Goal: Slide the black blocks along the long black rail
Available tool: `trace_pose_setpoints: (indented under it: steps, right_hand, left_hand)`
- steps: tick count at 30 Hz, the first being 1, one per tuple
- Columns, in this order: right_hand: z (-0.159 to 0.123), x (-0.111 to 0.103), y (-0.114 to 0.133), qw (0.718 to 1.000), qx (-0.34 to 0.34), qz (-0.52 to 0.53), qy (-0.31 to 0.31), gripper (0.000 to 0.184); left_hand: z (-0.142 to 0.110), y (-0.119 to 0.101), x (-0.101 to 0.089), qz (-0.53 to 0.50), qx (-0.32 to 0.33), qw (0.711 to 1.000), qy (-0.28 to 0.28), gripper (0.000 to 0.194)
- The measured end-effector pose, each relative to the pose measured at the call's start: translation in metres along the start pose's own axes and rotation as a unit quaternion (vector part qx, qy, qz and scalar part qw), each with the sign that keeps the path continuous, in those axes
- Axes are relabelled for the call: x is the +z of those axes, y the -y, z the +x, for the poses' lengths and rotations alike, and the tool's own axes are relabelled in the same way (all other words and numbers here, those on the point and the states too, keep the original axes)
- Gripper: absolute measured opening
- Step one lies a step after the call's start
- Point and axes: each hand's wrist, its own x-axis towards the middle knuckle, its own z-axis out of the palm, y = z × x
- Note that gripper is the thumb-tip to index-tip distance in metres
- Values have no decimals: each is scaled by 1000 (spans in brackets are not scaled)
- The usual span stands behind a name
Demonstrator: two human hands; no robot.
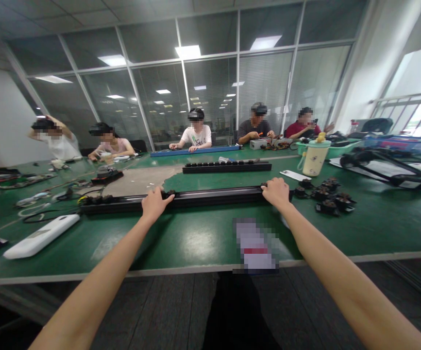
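A long black rail (217,197) lies across the green table in front of me, with several small dark parts (99,199) along its left end. My left hand (154,203) is closed over the rail left of its middle, and a small black part (169,194) shows by the thumb and fingertips. Near the rail's right end, my right hand (277,192) grips it from above, fingers bent over the far side. Just beyond that hand lies a group of loose black parts (328,194).
A second black rail (227,167) lies farther back. A white oblong device (42,236) is at left, a blurred flat item (254,245) by the front edge. A lidded cup (315,158), white phone-like slab (293,175) and black frame (392,167) stand right. Several people sit opposite.
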Motion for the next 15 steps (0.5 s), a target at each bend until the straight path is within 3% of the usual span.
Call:
trace_pose_setpoints:
  steps: [15]
  right_hand:
    - [3, 0, -2, 1000, 13, 11, 12, 40]
  left_hand:
    - [-4, -2, -1, 22, 12, 1000, -3, 62]
